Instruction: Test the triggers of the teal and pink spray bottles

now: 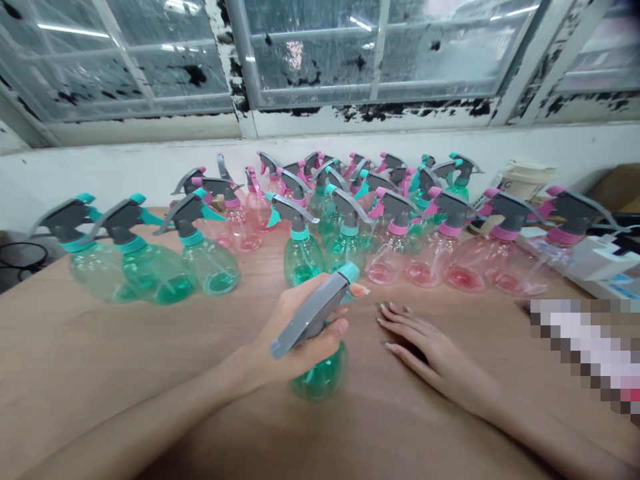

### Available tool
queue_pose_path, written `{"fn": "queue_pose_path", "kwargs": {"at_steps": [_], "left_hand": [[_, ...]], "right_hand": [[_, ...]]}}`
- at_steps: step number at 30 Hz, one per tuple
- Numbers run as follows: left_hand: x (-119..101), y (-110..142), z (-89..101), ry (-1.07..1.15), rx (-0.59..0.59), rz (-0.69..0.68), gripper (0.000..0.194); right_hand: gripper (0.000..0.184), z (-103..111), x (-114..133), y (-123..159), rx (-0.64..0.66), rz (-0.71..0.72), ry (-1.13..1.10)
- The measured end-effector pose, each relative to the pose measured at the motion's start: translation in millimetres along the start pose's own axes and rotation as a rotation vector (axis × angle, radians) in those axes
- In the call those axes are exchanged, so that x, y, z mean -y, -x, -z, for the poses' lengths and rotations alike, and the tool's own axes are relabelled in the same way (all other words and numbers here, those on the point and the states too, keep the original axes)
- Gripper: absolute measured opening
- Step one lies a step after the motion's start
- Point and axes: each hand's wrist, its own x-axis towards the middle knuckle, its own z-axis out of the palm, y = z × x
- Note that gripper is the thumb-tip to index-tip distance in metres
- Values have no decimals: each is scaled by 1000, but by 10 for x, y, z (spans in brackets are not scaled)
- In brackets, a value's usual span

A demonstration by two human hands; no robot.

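Observation:
My left hand (305,333) is wrapped round the neck of a green spray bottle (323,377), whose grey trigger head with a teal nozzle tilts up to the right. The bottle is over the near middle of the table; whether its base touches the wood I cannot tell. My right hand (430,347) rests palm down to the right of it, fingers stretched out, holding nothing. Just beyond my hands stand a green spray bottle (303,257) with a teal collar and a pink spray bottle (387,260) with a pink collar.
Several green bottles (160,273) stand at the left, with pink bottles (465,267) at the right and more behind. A white tub (527,180) and a white box (600,257) sit at the right. Behind the wooden table (240,427) is a windowed wall (125,160).

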Motion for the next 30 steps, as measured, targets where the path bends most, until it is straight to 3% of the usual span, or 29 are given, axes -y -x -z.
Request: {"fn": "queue_pose_path", "kwargs": {"at_steps": [6, 16, 25, 30], "left_hand": [[12, -3, -5, 1, -33, -62, 37], [86, -5, -4, 15, -13, -168, 41], [2, -15, -31, 38, -79, -141, 27], [-20, 9, -40, 13, -85, -95, 9]], "right_hand": [[44, -6, 95, -32, -44, 19, 77], [58, 49, 75, -299, 67, 66, 83], [61, -1, 33, -332, 85, 62, 54], [61, -32, 12, -320, 84, 56, 55]]}}
